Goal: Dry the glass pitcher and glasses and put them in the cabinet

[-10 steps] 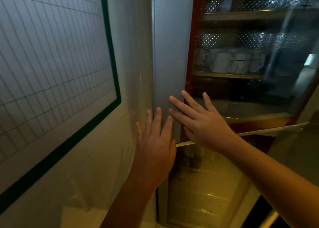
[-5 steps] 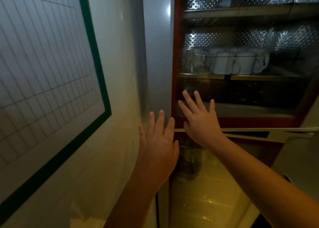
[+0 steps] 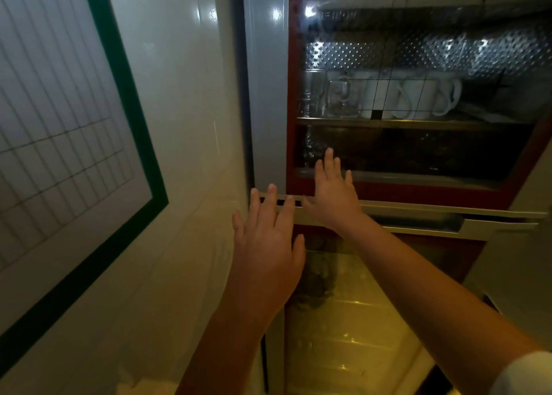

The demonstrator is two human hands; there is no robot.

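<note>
Cabinet point(image 3: 433, 193), red-framed. Its glass door point(image 3: 418, 155) looks shut or all but shut. Shelf point(image 3: 388, 122) behind the pane carries white mugs point(image 3: 412, 98). Clear glasses point(image 3: 337, 98) stand at the shelf's left end, inside the cabinet. Pitcher not made out through the reflections.

Right hand point(image 3: 334, 197) lies flat, fingers straight, on the door's lower edge. Left hand point(image 3: 265, 245) is spread, fingers straight, by the silver rail point(image 3: 418, 209). Neither holds anything.

Judgement: drying and stowing look finished. Only closing the door remains, if that.
</note>
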